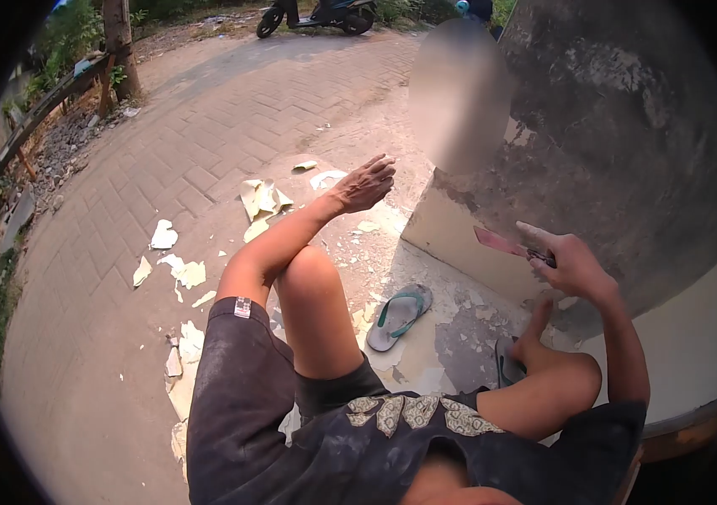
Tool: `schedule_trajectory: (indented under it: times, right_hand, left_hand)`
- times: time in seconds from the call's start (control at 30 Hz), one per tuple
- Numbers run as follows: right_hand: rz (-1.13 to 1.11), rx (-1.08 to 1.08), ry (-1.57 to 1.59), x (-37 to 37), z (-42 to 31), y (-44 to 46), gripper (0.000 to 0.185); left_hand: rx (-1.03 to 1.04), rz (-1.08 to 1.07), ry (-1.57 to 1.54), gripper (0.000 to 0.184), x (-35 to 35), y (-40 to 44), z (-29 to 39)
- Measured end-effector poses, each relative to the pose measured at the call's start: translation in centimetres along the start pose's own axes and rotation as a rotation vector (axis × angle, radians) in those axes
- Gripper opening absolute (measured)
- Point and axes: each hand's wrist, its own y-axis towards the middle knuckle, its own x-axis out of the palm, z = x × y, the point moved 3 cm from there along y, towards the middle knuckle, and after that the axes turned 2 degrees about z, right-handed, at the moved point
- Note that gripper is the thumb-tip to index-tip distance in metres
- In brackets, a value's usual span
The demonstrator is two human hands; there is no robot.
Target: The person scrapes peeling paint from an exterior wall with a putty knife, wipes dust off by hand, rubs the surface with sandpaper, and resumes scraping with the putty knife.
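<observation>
My right hand [573, 263] is closed around the handle of a scraper [499, 241], with the index finger stretched out along the wall side. The reddish flat blade points left, close to the wall [602, 160]; whether it touches cannot be made out. That wall is dark grey and patchy, with a cream painted band [451, 220] along its lower part. My left hand [364, 183] hangs empty past my raised knee, the forearm leaning on it. Its dusty fingers are loosely stretched and apart from the wall. Below it lie flakes of peeled paint [264, 199].
A grey sandal with green straps [399, 317] lies on the flake-strewn floor between my legs. More paint pieces [188, 272] are scattered to the left on the brick paving [199, 160]. A motorbike [316, 17] stands at the back. A blurred patch hides the wall's far edge.
</observation>
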Motion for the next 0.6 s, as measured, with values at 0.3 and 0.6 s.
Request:
schedule_trajectory:
  times: [0.3,0.6]
  right_hand:
    - [0.609,-0.326,0.162,4.1,0.0,5.5,0.051]
    - [-0.051,-0.371,0.273,11.8,2.6,8.8,0.043]
  left_hand:
    - [0.060,-0.152,-0.067,0.016,-2.3,-3.6,1.1]
    - [-0.288,-0.512,0.088,0.026,-2.3,-6.0,-1.9]
